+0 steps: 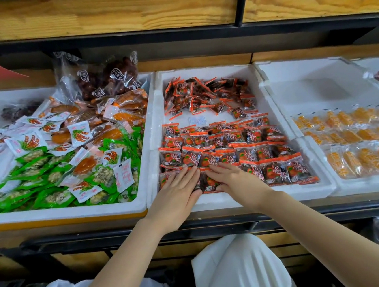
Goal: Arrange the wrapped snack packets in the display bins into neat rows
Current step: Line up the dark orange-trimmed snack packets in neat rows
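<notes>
- Middle bin (215, 201), white foam: red-wrapped packets (245, 153) lie in the front half in overlapping rows that run left to right, printed faces up
- Back half of the same bin: a loose heap (202, 95) of the same red packets, tilted every way; a bare strip of foam floor lies between heap and rows
- Left hand (178, 198) lies flat, palm down, fingers straight and together, on the front-left packets; heel of the hand over the bin's front rim
- Right hand (234, 180) also flat with fingers straight, pressing the front row just beside the left; the two sets of fingertips nearly meet
- Neither hand curls round or pinches a packet
- Left bin (62, 214): green packets (35, 173) at the front, white packets (27, 143) with red-and-green print scattered over them, all jumbled; clear bags (106, 77) of dark red fruit stand at the back
- Right bin (375, 185): orange packets (359, 146) in rows in the front half
- Wooden shelf (109, 13) with a black frame runs above the bins
</notes>
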Action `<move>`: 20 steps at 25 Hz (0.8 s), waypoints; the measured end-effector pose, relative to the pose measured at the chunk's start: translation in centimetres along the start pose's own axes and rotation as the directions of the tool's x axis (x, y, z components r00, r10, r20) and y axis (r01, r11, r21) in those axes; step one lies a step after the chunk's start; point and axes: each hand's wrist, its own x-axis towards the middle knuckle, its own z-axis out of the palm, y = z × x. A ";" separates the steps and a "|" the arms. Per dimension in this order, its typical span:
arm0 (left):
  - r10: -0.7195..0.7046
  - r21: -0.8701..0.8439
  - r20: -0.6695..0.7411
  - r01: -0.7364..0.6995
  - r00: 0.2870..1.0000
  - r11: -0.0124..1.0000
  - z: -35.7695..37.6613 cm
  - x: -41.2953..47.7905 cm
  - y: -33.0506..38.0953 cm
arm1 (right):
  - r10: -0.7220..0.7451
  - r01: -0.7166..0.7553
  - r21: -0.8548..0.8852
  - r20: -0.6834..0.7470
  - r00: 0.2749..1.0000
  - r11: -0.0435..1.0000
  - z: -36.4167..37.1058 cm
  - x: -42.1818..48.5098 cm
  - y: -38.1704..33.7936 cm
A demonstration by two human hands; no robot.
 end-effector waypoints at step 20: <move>-0.012 0.037 -0.234 0.021 0.972 0.999 -4.9 17.1 -5.2 | 0.137 -0.156 -0.016 -0.392 0.910 0.988 -5.3 10.5 13.9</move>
